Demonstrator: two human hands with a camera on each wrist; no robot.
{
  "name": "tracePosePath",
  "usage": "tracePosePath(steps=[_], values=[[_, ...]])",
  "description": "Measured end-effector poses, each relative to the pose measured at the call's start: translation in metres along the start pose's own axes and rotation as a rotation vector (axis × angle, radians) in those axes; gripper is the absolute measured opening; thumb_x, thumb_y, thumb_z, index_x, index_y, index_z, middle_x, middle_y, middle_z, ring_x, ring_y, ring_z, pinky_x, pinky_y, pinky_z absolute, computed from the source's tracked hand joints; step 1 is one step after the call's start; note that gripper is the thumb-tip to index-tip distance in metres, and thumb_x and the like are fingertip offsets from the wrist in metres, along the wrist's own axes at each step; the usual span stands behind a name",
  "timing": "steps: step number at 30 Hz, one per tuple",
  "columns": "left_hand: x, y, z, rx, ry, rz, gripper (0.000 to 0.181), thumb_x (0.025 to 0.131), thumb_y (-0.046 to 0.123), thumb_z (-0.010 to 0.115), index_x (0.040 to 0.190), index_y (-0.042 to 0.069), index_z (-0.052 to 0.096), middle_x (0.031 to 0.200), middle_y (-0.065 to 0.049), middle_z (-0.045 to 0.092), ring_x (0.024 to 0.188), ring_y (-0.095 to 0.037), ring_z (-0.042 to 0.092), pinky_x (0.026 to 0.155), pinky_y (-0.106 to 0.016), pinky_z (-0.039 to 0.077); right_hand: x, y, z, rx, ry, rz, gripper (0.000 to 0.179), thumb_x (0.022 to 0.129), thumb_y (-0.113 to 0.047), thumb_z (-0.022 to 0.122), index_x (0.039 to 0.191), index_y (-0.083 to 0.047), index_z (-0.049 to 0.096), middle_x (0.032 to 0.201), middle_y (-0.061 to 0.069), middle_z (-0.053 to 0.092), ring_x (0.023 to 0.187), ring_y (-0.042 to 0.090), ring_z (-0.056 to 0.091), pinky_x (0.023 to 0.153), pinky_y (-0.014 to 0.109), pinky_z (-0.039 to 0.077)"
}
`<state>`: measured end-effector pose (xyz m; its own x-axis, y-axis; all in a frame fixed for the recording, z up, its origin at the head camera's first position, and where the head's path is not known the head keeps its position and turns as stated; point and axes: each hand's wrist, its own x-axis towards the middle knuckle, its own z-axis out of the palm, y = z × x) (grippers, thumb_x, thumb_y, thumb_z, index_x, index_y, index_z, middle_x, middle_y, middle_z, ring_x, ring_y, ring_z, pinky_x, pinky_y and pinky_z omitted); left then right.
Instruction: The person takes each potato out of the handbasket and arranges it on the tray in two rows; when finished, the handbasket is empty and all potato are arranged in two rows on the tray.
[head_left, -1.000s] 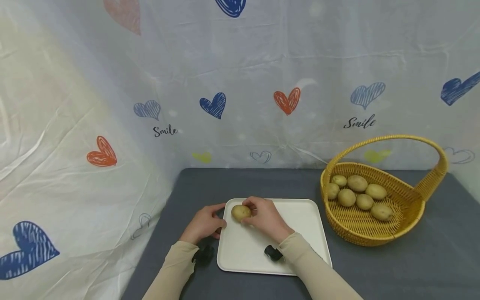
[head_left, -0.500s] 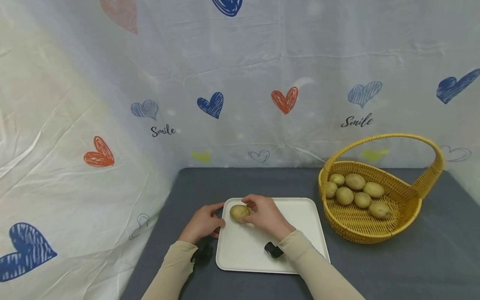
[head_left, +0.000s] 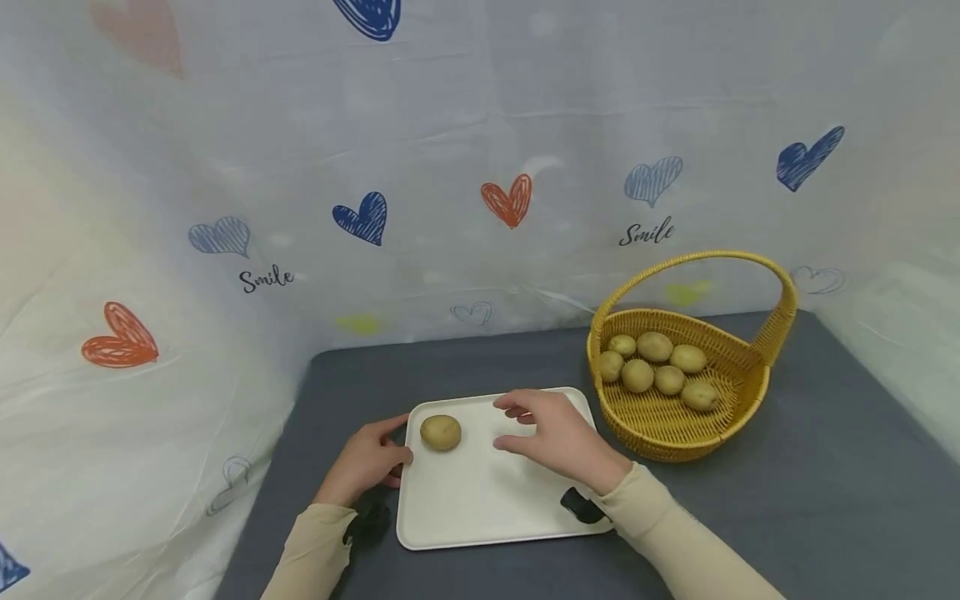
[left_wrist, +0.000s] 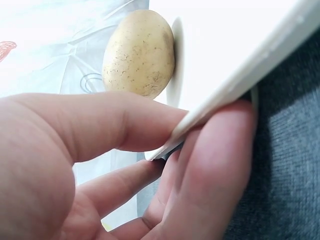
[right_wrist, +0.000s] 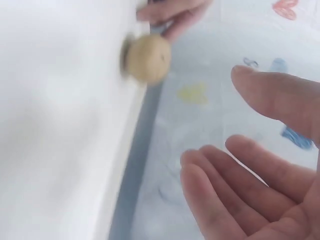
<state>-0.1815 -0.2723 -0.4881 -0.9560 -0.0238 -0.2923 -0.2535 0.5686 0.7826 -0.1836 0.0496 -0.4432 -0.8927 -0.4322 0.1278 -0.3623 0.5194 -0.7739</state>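
Observation:
A single potato lies near the far left corner of a white rectangular tray. My left hand grips the tray's left rim; in the left wrist view the thumb lies on top of the edge and fingers curl beneath it. Over the middle of the tray is my right hand, thumb and fingers spread apart with nothing between them. The right wrist view shows that hand's fingers well apart from the potato.
To the right of the tray stands a yellow wicker basket with a tall arched handle, holding several potatoes. Dark grey cloth covers the table. A white curtain printed with hearts hangs behind and at the left.
My right hand has let go of the potato and moved right, away from it. The left hand keeps its grip on the tray's edge. The head view has turned rightward.

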Motion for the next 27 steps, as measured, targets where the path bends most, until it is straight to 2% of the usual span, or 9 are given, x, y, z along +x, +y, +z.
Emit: tracePosePath(steps=[6,11,13,17,20,27], values=[[-0.003,-0.008,-0.008,0.022,0.017,-0.029,0.077,0.089,0.006,0.073,0.163,0.012,0.051,0.083,-0.013,0.068,0.063,-0.023,0.071,0.059,-0.037,0.065,-0.047,0.020,-0.060,-0.146,0.086,-0.023,0.040,0.091,-0.027,0.089,0.128,-0.018,0.076,0.121,0.000,0.079,0.107,0.019,0.078,0.094,0.038,0.065],[-0.002,-0.009,-0.010,0.028,-0.001,-0.034,0.078,0.090,0.007,0.073,0.164,0.009,0.048,0.085,-0.014,0.068,0.064,-0.022,0.071,0.060,-0.038,0.065,-0.075,0.054,-0.110,-0.232,0.182,0.021,0.037,0.092,-0.025,0.088,0.126,-0.015,0.078,0.120,0.004,0.080,0.105,0.025,0.079,0.091,0.043,0.066],[-0.001,-0.009,-0.010,0.039,-0.005,-0.029,0.078,0.090,0.007,0.074,0.164,0.009,0.048,0.085,-0.014,0.068,0.063,-0.022,0.071,0.060,-0.038,0.065,-0.081,0.066,-0.130,-0.255,0.187,0.061,0.037,0.093,-0.026,0.087,0.127,-0.014,0.078,0.121,0.008,0.080,0.104,0.028,0.080,0.088,0.044,0.067],[0.001,-0.008,-0.010,0.062,-0.011,-0.029,0.079,0.090,0.008,0.074,0.164,0.008,0.048,0.085,-0.013,0.068,0.063,-0.022,0.071,0.060,-0.038,0.065,-0.088,0.083,-0.164,-0.316,0.182,0.128,0.039,0.096,-0.030,0.085,0.129,-0.012,0.077,0.123,0.013,0.080,0.105,0.031,0.079,0.087,0.048,0.066],[0.002,-0.006,-0.008,0.071,-0.023,-0.027,0.078,0.090,0.008,0.073,0.164,0.007,0.047,0.084,-0.013,0.068,0.065,-0.022,0.071,0.061,-0.038,0.065,-0.089,0.086,-0.186,-0.351,0.170,0.152,0.040,0.096,-0.030,0.084,0.131,-0.010,0.076,0.125,0.014,0.079,0.109,0.032,0.078,0.091,0.053,0.064],[0.007,0.000,0.001,0.070,-0.038,-0.023,0.077,0.091,0.008,0.073,0.164,0.008,0.047,0.083,-0.012,0.069,0.067,-0.021,0.070,0.061,-0.038,0.065,-0.067,0.086,-0.220,-0.377,0.125,0.182,0.045,0.099,-0.029,0.081,0.138,-0.009,0.071,0.135,0.017,0.075,0.114,0.034,0.076,0.097,0.055,0.062]])
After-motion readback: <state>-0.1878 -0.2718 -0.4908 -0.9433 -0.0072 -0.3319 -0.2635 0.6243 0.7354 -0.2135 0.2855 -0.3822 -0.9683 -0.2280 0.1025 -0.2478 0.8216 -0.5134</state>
